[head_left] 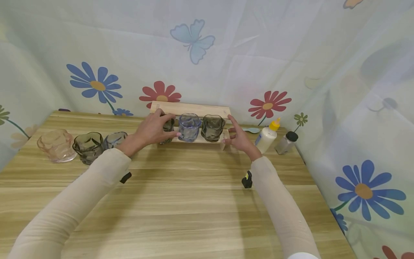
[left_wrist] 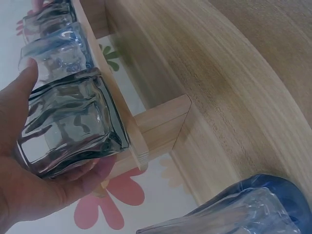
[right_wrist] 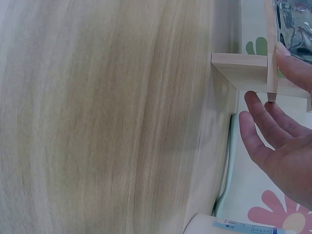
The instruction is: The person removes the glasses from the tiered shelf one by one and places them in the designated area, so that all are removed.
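My left hand [head_left: 152, 127] holds a dark grey-green glass cup [left_wrist: 73, 124] at the left end of a small two-step wooden rack [head_left: 192, 108]; thumb and fingers curve round its sides. Beside it on the lower step stand a blue glass cup [head_left: 189, 128] and another dark glass cup [head_left: 213, 128]. My right hand [head_left: 240, 136] is at the rack's right end. Its thumb touches the lower board near the right dark cup, and the other fingers spread loosely around the board's end, as the right wrist view shows.
To the left on the wooden table [head_left: 181, 208] stand a pink glass cup [head_left: 57, 145], a dark green one [head_left: 88, 147] and a blue one [head_left: 114, 139]. At right are a white glue bottle [head_left: 266, 138] with a yellow cap, a black-lidded jar [head_left: 286, 142] and a light blue spoon [head_left: 251, 130].
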Motion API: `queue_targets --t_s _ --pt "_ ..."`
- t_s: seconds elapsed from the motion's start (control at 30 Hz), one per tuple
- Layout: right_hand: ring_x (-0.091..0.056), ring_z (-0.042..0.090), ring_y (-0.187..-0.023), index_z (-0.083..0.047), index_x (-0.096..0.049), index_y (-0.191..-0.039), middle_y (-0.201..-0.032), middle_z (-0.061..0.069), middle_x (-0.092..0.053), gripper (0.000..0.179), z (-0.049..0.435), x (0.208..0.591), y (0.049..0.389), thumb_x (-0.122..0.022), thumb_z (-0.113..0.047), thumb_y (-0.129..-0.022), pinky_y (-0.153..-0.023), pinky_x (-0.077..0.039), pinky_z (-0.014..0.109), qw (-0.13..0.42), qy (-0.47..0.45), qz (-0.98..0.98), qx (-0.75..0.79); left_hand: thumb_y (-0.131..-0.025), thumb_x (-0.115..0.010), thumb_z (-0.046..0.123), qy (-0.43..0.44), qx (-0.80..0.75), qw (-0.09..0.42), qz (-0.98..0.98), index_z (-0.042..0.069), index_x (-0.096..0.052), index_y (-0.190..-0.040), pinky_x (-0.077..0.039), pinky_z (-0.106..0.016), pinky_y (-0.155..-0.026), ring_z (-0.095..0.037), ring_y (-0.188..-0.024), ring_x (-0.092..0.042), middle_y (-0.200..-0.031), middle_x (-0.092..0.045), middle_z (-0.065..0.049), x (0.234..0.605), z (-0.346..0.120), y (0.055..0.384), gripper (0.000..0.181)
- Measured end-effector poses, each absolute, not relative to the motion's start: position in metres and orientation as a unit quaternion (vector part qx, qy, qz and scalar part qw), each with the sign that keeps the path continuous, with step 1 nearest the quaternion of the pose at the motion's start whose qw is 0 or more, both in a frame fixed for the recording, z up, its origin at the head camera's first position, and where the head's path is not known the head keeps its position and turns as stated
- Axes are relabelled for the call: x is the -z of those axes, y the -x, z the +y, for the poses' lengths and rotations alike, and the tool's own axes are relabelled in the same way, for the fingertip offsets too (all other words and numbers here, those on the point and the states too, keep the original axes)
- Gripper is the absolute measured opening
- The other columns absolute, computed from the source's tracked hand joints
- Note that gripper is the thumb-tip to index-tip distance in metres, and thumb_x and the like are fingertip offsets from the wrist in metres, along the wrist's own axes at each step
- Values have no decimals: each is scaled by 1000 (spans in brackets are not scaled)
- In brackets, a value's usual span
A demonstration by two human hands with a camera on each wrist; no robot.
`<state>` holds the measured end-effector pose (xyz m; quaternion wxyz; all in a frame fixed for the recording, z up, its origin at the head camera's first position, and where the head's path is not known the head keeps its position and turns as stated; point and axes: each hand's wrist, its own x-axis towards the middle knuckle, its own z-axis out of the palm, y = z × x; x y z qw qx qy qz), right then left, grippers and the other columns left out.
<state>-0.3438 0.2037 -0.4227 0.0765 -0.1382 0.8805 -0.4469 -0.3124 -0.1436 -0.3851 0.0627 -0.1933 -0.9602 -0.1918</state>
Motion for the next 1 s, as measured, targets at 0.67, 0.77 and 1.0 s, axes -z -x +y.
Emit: queue_targets --t_s 0.67,0.77,1.0 --pt "-54 51 -124 -33 -4 -162 -153 33 -33 104 205 423 343 -73 -4 -89 -96 -52 56 79 141 879 449 -82 -81 42 211 179 106 -955 15 -61 -137 -41 -43 -65 -30 -78 -48 -112 -54 -22 390 -143 307 65" --pt "-54 51 -124 -34 -5 -162 -152 34 -34 104 205 423 344 -74 -5 -89 -96 -51 57 78 140 879 450 -82 -81 41 220 181 107 -953 16 -63 -135 -44 -46 -69 -32 -84 -51 -115 -55 -23 390 -144 303 61" --pt "-55 50 -123 -35 -7 -161 -151 33 -37 104 205 425 345 -75 -6 -88 -96 -52 57 73 137 880 449 -81 -82 41 232 185 110 -949 15 -64 -133 -47 -47 -69 -32 -88 -53 -118 -56 -22 392 -144 294 61"
